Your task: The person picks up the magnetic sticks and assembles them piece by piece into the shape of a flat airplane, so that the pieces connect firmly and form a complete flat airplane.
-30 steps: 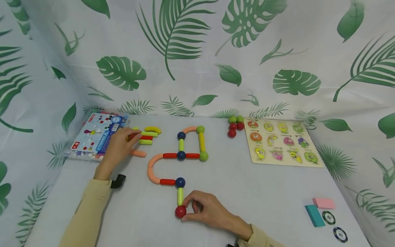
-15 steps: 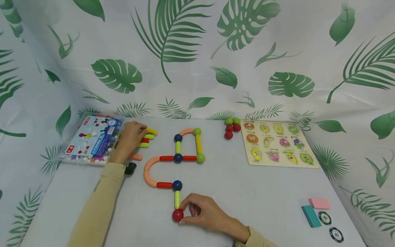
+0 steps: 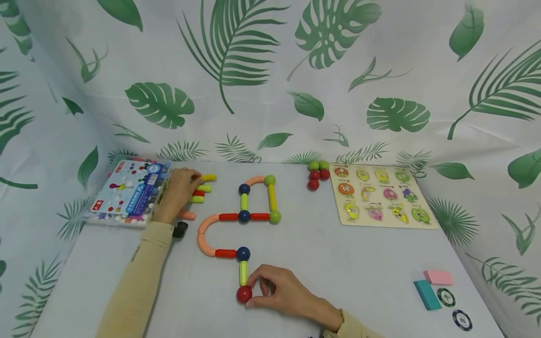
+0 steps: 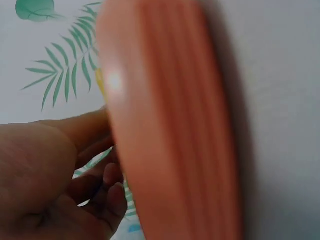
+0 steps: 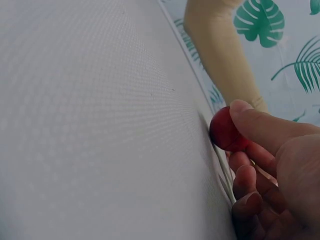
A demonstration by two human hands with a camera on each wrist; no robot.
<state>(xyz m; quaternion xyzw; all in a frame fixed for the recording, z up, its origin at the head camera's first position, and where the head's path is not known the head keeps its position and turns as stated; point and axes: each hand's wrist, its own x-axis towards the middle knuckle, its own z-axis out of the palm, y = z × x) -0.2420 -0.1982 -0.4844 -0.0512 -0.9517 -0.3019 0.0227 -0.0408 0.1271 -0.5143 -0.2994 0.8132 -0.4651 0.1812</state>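
Note:
My right hand pinches a red ball between thumb and fingers. That ball sits at the near end of a light green stick, whose far end meets a navy ball. From there red sticks, peach curved sticks and more balls form a winding figure ending in a closed loop. My left hand, at the back left, pinches the end of a yellow curved stick; its fingertips are partly hidden. Beside it lie light green sticks and a red stick. A peach stick fills the left wrist view.
A clear box with a printed blue card stands left of my left hand. Red and green balls cluster at the back, beside a fruit picture board. Pink and teal blocks and two chips lie front right.
My left hand has moved forward and right over the sticks, to the yellow curved one, which has shifted slightly away from the green stick. My right hand stays on the red ball.

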